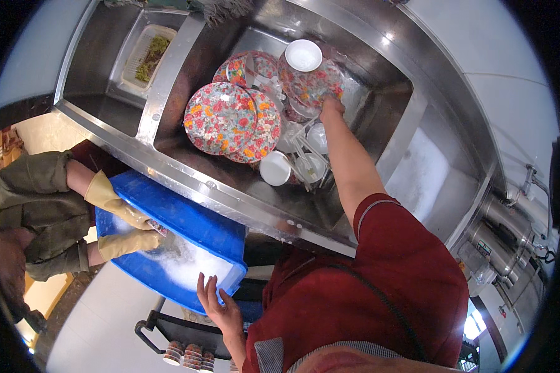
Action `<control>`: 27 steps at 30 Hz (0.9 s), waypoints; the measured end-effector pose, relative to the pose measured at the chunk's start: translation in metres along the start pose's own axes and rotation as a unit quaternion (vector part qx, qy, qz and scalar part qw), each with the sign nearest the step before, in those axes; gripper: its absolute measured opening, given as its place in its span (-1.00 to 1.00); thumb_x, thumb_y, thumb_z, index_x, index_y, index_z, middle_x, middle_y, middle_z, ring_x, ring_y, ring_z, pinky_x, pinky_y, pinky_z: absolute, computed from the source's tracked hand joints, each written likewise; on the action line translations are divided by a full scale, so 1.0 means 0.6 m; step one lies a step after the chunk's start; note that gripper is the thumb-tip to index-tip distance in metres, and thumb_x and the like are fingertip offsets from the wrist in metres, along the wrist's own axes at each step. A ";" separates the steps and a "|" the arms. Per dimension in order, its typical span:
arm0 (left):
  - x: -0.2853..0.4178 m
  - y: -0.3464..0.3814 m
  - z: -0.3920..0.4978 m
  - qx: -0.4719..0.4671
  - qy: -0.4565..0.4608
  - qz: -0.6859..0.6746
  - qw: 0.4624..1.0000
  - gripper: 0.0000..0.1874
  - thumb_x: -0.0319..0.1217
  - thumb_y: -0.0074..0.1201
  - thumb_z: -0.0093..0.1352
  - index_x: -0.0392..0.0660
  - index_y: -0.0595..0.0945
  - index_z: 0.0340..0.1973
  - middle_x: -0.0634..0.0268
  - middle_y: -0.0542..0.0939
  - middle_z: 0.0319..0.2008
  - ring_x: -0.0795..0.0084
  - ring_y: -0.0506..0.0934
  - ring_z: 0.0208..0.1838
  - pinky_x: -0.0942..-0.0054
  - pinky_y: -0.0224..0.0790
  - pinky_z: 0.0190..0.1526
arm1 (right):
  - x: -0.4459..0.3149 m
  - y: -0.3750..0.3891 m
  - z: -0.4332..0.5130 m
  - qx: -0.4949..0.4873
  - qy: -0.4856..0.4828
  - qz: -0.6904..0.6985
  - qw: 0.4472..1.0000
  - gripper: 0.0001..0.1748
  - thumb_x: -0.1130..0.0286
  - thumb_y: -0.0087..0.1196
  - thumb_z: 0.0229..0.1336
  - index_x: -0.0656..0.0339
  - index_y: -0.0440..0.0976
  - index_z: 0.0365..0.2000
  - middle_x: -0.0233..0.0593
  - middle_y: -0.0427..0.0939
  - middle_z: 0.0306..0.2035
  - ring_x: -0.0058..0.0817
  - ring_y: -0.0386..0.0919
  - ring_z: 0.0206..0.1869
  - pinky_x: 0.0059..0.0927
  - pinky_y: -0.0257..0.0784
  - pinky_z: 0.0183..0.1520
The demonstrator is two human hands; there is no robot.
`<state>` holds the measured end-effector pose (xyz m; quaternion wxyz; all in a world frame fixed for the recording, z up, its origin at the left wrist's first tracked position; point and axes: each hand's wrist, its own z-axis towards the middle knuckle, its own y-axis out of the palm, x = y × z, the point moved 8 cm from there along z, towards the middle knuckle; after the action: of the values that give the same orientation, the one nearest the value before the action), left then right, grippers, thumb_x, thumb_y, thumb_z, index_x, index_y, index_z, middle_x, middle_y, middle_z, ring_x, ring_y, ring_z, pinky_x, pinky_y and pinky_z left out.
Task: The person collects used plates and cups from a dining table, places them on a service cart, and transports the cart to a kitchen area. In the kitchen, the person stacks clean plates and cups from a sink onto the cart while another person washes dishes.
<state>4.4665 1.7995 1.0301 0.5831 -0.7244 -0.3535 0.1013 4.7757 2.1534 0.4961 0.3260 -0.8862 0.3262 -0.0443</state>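
Observation:
A deep steel sink basin lies before me with floral plates, bowls and glasses in it. My right hand grips the rim of a floral plate, which looks blurred. At that plate's far side is a white bowl. More floral plates overlap to the left, with a patterned cup behind them. Below my right hand lie a white cup, clear glasses and other glassware. My left hand, fingers apart and holding nothing, is above the near edge of a blue tub.
The blue tub holds suds. A co-worker's yellow-gloved hands reach in with a patterned item. A strainer basket with green scraps sits in the left basin. Suds fill part of the right basin. A black cart carries stacked bowls.

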 end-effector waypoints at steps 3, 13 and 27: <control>-0.002 0.005 -0.003 0.011 0.003 0.016 1.000 -0.57 -0.74 -0.07 0.36 -0.12 0.58 0.09 0.05 0.38 0.34 0.06 0.47 0.26 0.28 0.49 0.05 | -0.013 -0.051 -0.048 0.103 0.086 0.190 0.973 -0.53 0.13 0.20 0.11 0.22 0.61 -0.04 0.09 0.53 0.14 -0.10 0.56 0.16 -0.10 0.43 0.23; -0.021 -0.009 -0.043 0.023 -0.014 0.025 0.999 -0.57 -0.74 -0.08 0.36 -0.16 0.57 0.10 -0.03 0.37 0.32 0.01 0.47 0.25 0.25 0.46 0.07 | -0.030 -0.052 -0.005 0.100 0.137 0.252 0.953 -0.33 0.00 0.19 0.09 0.30 0.49 0.08 0.09 0.51 0.15 -0.08 0.49 0.21 -0.17 0.46 0.19; 0.066 0.036 0.053 0.023 0.078 -0.093 0.992 -0.64 -0.76 -0.04 0.33 -0.25 0.63 -0.01 -0.01 0.58 0.11 0.05 0.57 0.14 0.23 0.44 0.12 | -0.019 -0.014 -0.022 -0.242 0.049 0.638 0.729 -0.71 0.26 0.20 0.25 0.15 0.50 -0.09 -0.21 0.63 -0.33 -0.39 0.57 -0.50 -0.51 0.48 -0.58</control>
<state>4.4860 1.8478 1.0114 0.6323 -0.6802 -0.3708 -0.0022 4.7676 2.1580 0.5134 0.0356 -0.5147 0.8301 0.2114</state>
